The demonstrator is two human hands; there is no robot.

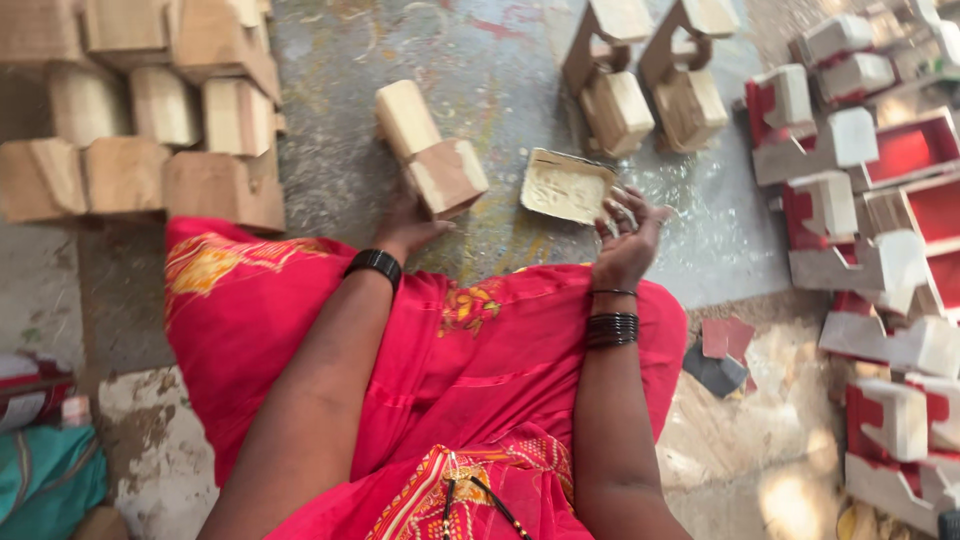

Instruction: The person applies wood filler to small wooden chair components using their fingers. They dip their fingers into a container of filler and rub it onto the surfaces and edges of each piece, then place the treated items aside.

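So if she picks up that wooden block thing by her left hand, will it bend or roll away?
Probably neither. The bare wooden piece under her left hand looks like solid, flat-sided blocks, so it should stay stiff and not roll. It may feel fairly heavy for its size. Its unpainted surface looks rough, so it likely won't slip from her fingers.

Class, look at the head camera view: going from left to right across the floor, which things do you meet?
Stack of bare wooden pieces → wooden piece touched by the left hand → shallow tray of pale paste → right hand → red-and-white painted pieces.
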